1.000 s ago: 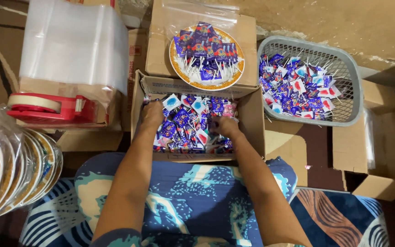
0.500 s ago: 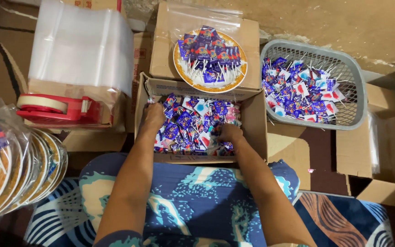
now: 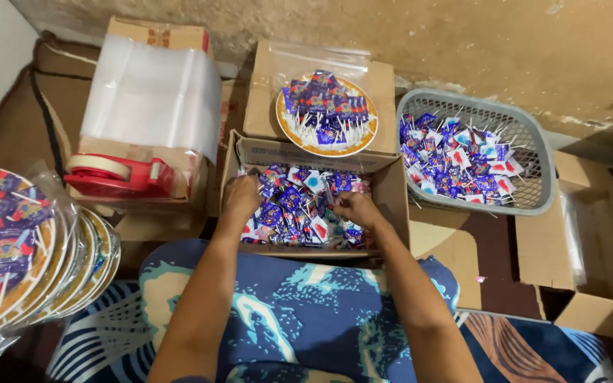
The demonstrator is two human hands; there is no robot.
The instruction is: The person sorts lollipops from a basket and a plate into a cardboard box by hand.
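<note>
Both hands had drawn closer together inside the cardboard box [image 3: 391, 188]: left hand [image 3: 241, 197] at its left edge, right hand [image 3: 355, 208] mid-box, fingers curled into the wrapped lollipops [image 3: 296, 209], grip unclear.

There is a single view, from a camera worn on the person's head. It looks steeply down and forward over the lap, toward the wall at the top edge of the picture. It sits close: both forearms run up from the bottom edge, and the left hand [image 3: 241, 198] and right hand [image 3: 355, 208] fall near the centre, inside the box [image 3: 391, 186]. The basket [image 3: 537, 167] lies toward the right edge, the tape dispenser [image 3: 118, 177] toward the left. No second view is given, so nothing is shared.
</note>
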